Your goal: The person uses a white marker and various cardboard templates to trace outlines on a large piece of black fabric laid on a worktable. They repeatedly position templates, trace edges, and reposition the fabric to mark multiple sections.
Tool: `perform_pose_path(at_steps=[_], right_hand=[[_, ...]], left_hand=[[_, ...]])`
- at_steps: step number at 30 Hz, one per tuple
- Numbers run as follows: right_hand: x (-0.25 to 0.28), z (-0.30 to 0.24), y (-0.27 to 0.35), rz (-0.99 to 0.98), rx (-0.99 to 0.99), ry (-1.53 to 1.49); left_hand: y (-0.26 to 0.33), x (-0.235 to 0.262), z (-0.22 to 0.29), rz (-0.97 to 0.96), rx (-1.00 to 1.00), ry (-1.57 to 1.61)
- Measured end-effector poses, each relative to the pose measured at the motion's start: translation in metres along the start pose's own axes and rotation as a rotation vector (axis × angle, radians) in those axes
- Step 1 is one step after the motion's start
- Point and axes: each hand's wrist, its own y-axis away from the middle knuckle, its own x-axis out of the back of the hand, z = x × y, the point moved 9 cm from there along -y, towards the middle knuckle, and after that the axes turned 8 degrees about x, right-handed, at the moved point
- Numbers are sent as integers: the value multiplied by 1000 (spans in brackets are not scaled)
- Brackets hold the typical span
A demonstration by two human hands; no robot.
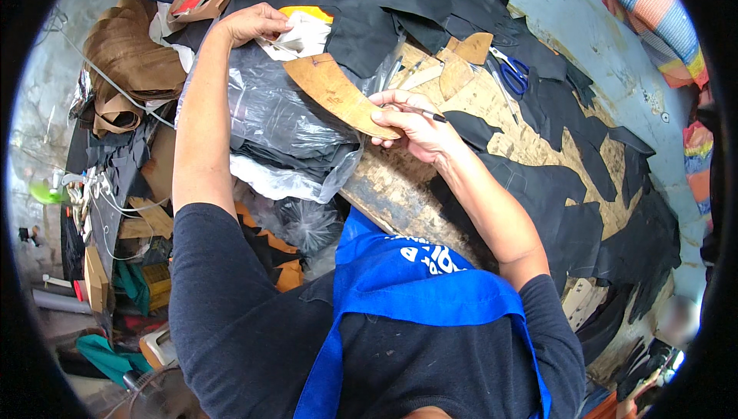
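My right hand (415, 125) is closed on the lower end of a curved tan template (334, 92), flat and board-like, with a dark hole near its upper end. A dark pen (425, 113) is held in the same hand, its tip pointing right. Farther up and to the left, my left hand (257, 25) pinches a crumpled white sheet (306, 38); whether it is cloth or paper I cannot tell. Something yellow (309, 13) shows along the sheet's far edge. Beneath the template lies a stack of dark material in clear plastic (277, 104).
Black leather-like pieces (538, 196) cover much of the worn wooden table (400, 188). Blue-handled scissors (513, 74) lie at the right, near more tan templates (470, 48). Brown rolled material (127, 58) and a cable (115, 73) are at the left. A blue apron (430, 296) hangs on me.
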Motion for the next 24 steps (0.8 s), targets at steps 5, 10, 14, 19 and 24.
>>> perform_pose_path(at_steps=[5, 10, 14, 19, 24], right_hand=[[2, 2, 1, 5, -9, -67], [2, 4, -3, 66, -20, -91], [-19, -15, -12, 86, 88, -73], [-69, -52, 9, -227, 282, -6], [-40, -53, -20, 136, 185, 30]], left_hand=[[1, -2, -2, 19, 3, -3], [3, 6, -1, 178, -53, -6], [13, 14, 11, 349, -162, -12], [19, 15, 20, 398, -187, -27], [23, 20, 27, 419, -226, -8]])
